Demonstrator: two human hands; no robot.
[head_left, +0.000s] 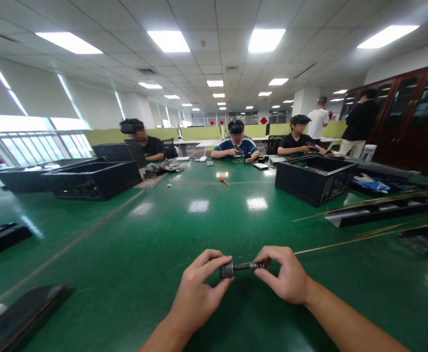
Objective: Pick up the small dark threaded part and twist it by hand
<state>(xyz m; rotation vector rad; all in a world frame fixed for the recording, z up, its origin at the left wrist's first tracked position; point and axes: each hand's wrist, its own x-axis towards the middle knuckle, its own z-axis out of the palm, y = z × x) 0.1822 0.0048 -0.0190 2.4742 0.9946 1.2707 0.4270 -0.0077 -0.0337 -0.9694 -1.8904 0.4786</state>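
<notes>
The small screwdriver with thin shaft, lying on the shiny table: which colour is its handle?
The small screwdriver's handle is orange-red, seen in the head view.

Surface [144, 244]: glossy green, filling the middle and lower frame, ceiling lights mirrored in it, a pale seam slanting across the left
Open black cases: one [96, 181] upper left, another [298, 183] upper right
Loose parts [158, 169]: a jumbled heap beside the upper-left case
Screwdriver [223, 181]: orange-red handle, upper centre
Dark channel [382, 210]: long, right side
Thin rods [331, 248]: yellowish, right side, near the channel
Black object [3, 239]: left edge
Dark slab [23, 315]: flat, lower left corner
</notes>
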